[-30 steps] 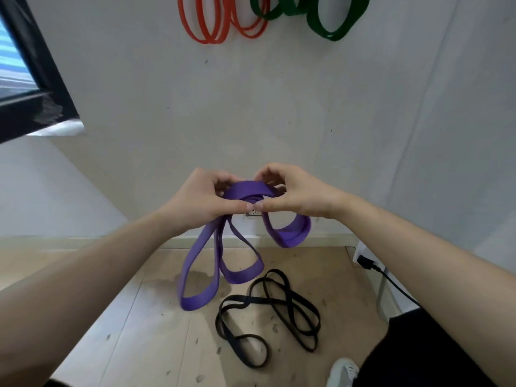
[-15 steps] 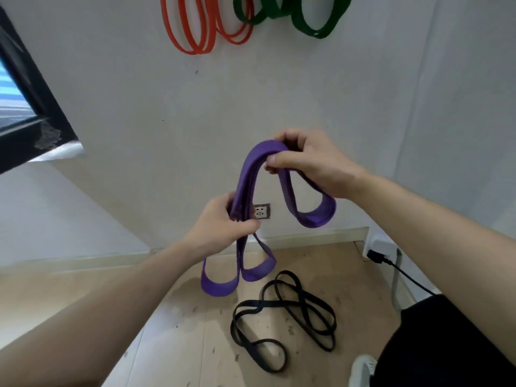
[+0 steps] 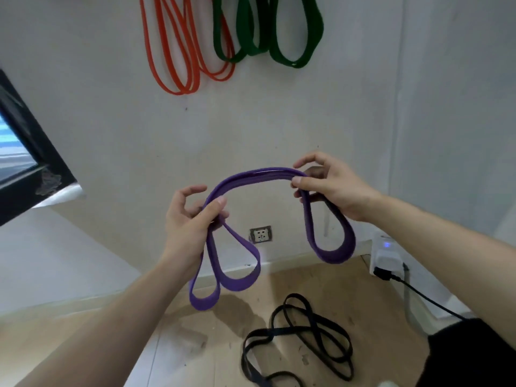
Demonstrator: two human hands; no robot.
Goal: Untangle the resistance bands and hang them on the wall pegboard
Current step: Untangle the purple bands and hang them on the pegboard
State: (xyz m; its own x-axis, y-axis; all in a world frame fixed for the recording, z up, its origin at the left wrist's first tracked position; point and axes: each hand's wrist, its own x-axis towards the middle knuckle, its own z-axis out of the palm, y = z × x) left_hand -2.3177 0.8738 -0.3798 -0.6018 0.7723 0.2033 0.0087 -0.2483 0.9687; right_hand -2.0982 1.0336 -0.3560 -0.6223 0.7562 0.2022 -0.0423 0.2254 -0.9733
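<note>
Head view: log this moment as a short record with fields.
held item: purple band, folded into loops, arched between both hands
left hand: pinches the band's left end; two loops hang below it
right hand: pinches the right end; one loop hangs below it
on the wall: orange bands and green bands, hanging
on the floor: black band, in crossed loops, untouched
task state: purple band not yet hung

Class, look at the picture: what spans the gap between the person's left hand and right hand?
In the head view, an arched stretch of the flat purple rubber resistance band runs from the left hand to the right hand; both grip it.
</note>
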